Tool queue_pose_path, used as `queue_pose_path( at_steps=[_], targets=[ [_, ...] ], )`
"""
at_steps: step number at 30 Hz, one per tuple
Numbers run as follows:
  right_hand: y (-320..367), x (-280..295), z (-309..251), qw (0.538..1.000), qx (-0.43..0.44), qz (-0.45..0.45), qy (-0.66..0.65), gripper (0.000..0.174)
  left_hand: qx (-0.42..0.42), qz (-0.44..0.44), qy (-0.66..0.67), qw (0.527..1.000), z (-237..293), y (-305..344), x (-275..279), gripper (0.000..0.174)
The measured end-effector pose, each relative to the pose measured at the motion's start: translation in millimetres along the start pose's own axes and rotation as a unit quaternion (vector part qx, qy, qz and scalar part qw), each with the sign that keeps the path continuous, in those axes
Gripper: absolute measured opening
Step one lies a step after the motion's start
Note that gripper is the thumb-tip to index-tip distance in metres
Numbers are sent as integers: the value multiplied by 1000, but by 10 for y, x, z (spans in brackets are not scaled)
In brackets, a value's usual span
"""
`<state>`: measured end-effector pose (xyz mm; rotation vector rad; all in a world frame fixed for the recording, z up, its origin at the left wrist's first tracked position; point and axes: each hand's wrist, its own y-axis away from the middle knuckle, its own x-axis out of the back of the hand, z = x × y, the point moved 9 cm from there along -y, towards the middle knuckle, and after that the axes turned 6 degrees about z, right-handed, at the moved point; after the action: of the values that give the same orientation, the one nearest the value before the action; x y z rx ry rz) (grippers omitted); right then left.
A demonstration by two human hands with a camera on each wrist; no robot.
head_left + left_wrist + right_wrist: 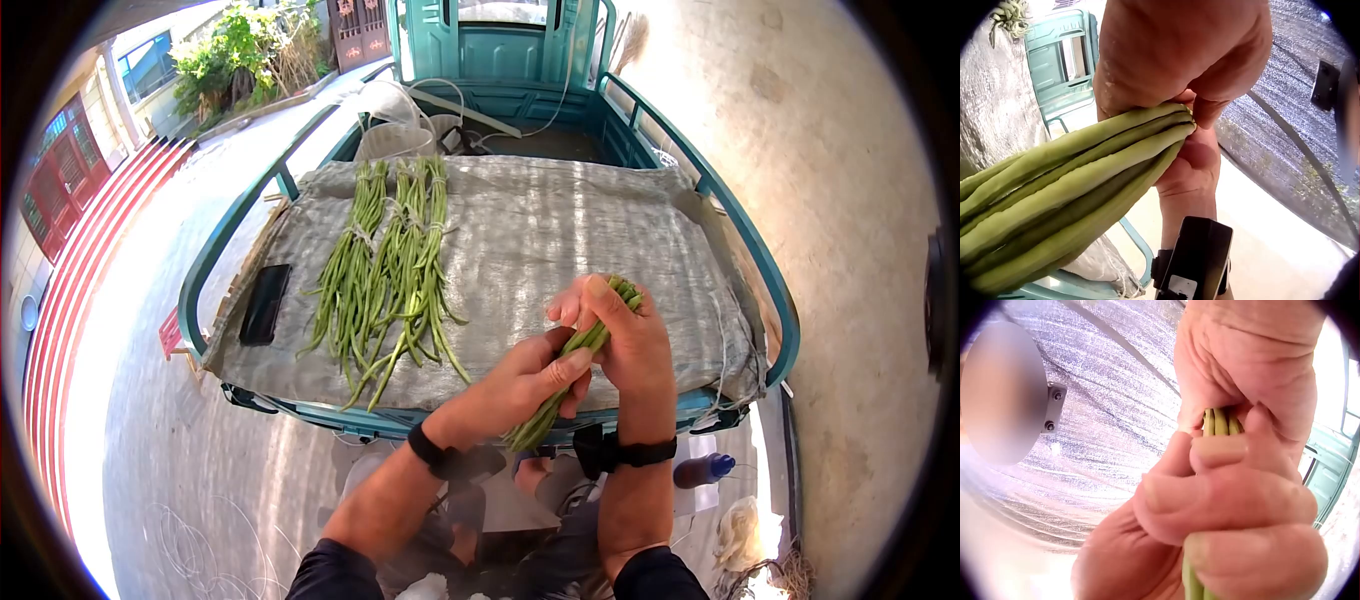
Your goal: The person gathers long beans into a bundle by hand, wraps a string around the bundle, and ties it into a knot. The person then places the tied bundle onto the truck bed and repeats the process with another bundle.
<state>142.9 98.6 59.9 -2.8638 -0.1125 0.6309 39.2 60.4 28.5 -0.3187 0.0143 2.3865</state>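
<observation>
Both hands hold one bunch of long green beans [549, 420] over the front edge of the cloth-covered truck bed. The left hand [535, 380] grips the bunch around its middle, thumb lying across the stalks. Higher up, the right hand [635, 335] wraps the upper end, and bean tips stick out past its thumb. In the left wrist view the beans [1066, 175] run down to the left from the hands. Curled fingers of the left hand [1235, 500] cover much of the bunch in the right wrist view. Tied bundles of long beans [385, 260] lie on the cloth to the left.
A grey cloth [520, 230] covers the truck bed, bounded by teal side rails [745, 225]. A black phone [266, 305] lies near its left edge. White buckets [395, 140] stand behind the cloth. A dark bottle [703, 470] is below at the right.
</observation>
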Motion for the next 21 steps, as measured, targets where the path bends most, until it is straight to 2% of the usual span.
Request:
queue_pose_path(
  at_steps=[5,8,14,21],
  targets=[
    [6,-2,10,999,-22,-17,41,42,58,-30,-25,998,-38,31,4,43],
    [-9,-16,8,999,16,-32,35,41,68,-40,-47,996,-89,24,6,44],
    [-3,75,28,999,-11,-22,32,41,57,-45,-52,996,-91,16,-23,43],
    [-14,67,-37,1000,21,-22,-2,43,24,-25,-65,997,-101,-22,-54,39]
  ],
)
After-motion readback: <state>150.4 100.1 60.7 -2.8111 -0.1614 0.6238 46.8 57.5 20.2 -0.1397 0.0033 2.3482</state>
